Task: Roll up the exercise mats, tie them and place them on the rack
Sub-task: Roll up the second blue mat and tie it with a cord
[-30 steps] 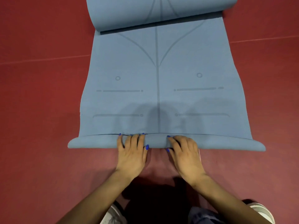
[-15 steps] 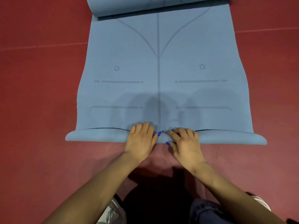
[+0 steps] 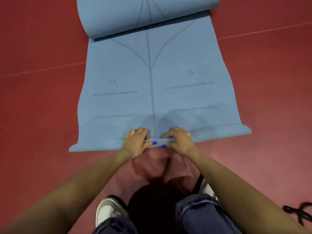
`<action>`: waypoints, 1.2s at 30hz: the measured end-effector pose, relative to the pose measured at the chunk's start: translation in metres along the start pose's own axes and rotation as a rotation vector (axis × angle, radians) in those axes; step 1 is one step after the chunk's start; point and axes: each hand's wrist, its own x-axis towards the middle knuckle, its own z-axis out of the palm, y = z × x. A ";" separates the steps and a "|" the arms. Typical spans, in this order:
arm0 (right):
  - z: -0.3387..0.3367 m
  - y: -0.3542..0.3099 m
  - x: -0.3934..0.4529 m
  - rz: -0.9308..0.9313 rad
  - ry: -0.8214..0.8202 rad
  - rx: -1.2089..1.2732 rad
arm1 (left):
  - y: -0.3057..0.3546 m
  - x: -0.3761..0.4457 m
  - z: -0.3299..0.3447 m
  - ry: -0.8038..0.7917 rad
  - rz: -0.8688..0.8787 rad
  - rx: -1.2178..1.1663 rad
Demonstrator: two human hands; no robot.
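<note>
Your left hand (image 3: 135,141) and right hand (image 3: 179,138) sit side by side at the middle of the mat (image 3: 152,85), fingers curled over its thin rolled edge, thumbs tucked beneath. That roll runs crosswise under your fingers, left to right, and the flat mat stretches straight ahead beyond your fingertips, so I judge the roll must travel forward evenly.

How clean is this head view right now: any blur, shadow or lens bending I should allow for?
Head view: the mat and both hands, left hand and right hand, read sharp; the forearms near the lower edge go soft; a dark shadow pools on the floor between the knees; the wide lens bows the mat's side edges; no glare.
</note>
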 end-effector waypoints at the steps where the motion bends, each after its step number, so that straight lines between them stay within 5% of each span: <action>1: -0.004 -0.001 0.000 0.021 -0.037 -0.021 | 0.003 0.002 -0.006 -0.036 0.001 0.051; 7: 0.001 -0.004 0.004 0.059 -0.062 -0.195 | 0.002 0.014 -0.017 -0.094 0.090 0.293; 11: 0.009 0.006 0.007 0.001 -0.035 -0.134 | -0.014 0.011 0.006 0.232 0.254 0.342; 18: 0.032 0.011 -0.023 -0.130 0.250 -0.125 | -0.013 -0.008 0.035 0.544 0.256 0.477; 28: 0.045 0.009 -0.023 -0.151 0.352 -0.307 | -0.013 -0.005 0.047 0.694 0.281 0.407; 36: 0.060 0.015 -0.032 -0.202 0.410 -0.203 | -0.015 -0.010 0.060 0.754 0.302 0.392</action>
